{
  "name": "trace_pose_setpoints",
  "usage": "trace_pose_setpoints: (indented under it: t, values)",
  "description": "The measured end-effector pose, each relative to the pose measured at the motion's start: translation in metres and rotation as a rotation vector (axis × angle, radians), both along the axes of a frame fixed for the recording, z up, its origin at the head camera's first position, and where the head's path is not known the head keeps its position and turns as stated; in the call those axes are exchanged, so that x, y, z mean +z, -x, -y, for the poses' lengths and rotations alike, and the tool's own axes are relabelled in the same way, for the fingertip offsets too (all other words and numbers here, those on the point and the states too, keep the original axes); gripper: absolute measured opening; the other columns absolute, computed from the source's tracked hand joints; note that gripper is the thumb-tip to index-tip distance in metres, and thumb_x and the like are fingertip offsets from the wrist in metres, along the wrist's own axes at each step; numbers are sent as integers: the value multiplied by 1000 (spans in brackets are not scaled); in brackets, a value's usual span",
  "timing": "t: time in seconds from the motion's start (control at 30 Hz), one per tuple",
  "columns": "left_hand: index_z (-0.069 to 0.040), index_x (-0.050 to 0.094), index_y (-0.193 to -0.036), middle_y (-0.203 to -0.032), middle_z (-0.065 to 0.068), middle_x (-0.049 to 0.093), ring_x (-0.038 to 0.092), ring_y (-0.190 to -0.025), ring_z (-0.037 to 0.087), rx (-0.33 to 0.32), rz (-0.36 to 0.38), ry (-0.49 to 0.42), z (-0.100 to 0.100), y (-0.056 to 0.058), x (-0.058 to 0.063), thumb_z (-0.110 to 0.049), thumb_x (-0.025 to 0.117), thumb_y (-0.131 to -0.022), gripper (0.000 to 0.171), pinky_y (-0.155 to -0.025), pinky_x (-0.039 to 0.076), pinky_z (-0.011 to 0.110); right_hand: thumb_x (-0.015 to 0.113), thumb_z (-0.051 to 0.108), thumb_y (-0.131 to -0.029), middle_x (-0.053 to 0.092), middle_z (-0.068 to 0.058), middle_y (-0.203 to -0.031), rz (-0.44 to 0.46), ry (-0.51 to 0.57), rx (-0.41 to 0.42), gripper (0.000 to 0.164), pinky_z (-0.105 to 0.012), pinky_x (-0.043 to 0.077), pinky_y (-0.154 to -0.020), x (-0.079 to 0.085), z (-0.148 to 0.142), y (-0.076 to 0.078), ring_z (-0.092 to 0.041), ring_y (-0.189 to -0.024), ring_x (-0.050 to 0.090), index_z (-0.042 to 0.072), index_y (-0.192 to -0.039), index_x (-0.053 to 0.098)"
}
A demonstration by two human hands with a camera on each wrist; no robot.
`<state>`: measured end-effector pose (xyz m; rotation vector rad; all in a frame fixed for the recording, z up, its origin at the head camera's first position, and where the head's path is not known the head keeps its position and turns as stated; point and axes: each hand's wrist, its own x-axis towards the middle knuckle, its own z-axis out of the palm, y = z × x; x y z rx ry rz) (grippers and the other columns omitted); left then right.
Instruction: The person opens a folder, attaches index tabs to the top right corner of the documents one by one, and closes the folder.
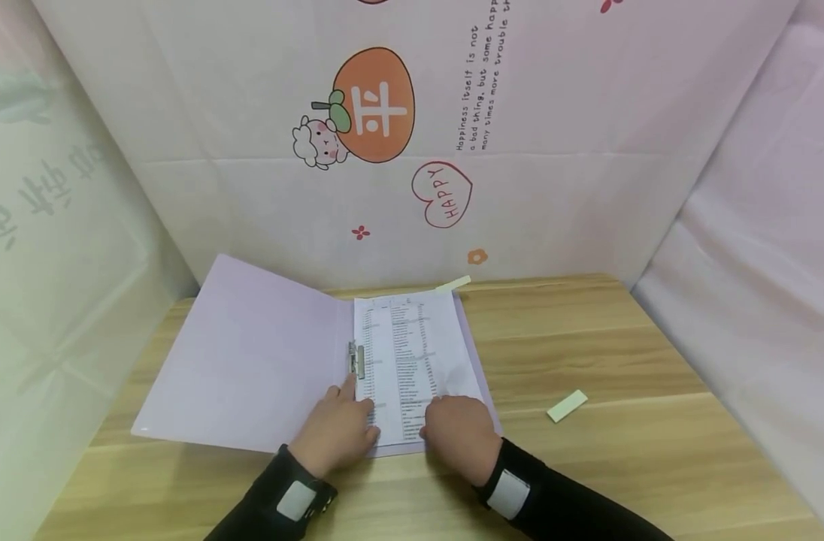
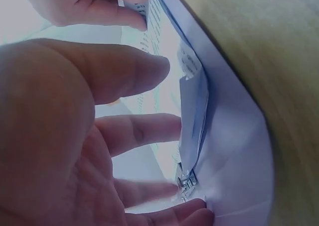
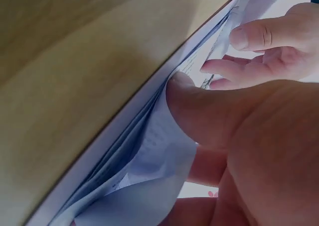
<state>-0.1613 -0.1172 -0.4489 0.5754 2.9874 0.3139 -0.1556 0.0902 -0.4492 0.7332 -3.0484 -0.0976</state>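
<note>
A light purple folder (image 1: 249, 353) lies open on the table, its cover folded out to the left. Printed sheets (image 1: 412, 346) lie on its right side under a metal clip (image 1: 360, 362). My left hand (image 1: 337, 430) rests on the lower left of the sheets, index finger reaching to the clip. In the left wrist view, the fingers of that hand (image 2: 75, 121) are fairly straight, touching the paper and near the clip (image 2: 187, 183). My right hand (image 1: 461, 436) pinches the sheets near their lower right corner. The right wrist view shows the thumb (image 3: 187, 94) against the bent paper (image 3: 154, 166).
A pale yellow-green strip (image 1: 567, 406) lies on the wooden table (image 1: 588, 338) to the right of the folder. Another pale strip (image 1: 455, 283) sits at the folder's top edge. Printed cloth (image 1: 554, 210) hangs behind the table and at both sides.
</note>
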Motion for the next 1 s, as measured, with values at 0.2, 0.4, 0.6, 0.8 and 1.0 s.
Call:
trace_pose_setpoints:
  t: [0.2, 0.4, 0.6, 0.8, 1.0]
  values:
    - [-5, 72, -117, -143, 34, 43, 53, -109, 41, 17, 30, -10, 1, 1, 2, -30, 69, -90, 37, -88, 45, 48, 77, 31, -85, 47, 4, -55, 65, 113, -24, 33, -32, 40, -42, 5, -7, 3, -12, -49, 45, 12, -64, 60]
    - [-3, 71, -115, -141, 31, 46, 52, -121, 40, 15, 73, -60, 4, 5, 4, -28, 69, -90, 35, -100, 43, 50, 70, 31, -90, 50, 4, -60, 163, 296, -65, 28, -33, 42, -52, 14, -20, 17, -14, -55, 47, 15, -71, 58]
    - [-2, 72, -104, -116, 21, 55, 54, -82, 21, -13, 92, -103, 8, 10, 4, -28, 70, -90, 30, -73, 48, 38, 68, 31, -91, 67, -9, -108, 307, 555, -235, 36, -42, 49, -77, 17, -35, 35, -21, -86, 58, 4, -116, 67]
    - [-3, 72, -109, -122, 23, 52, 57, -87, 23, -23, 102, -97, 11, 11, 0, -30, 69, -91, 32, -78, 50, 40, 66, 25, -94, 60, -18, -123, 492, 826, -430, 46, -40, 48, -74, 12, -45, 50, -23, -86, 61, 3, -132, 55]
    - [-3, 71, -113, -134, 29, 49, 61, -102, 32, -34, 86, -83, 14, 11, -1, -30, 69, -91, 35, -87, 51, 45, 65, 23, -94, 62, -16, -125, 546, 849, -426, 50, -48, 47, -88, 11, -45, 54, -28, -105, 61, 1, -138, 52]
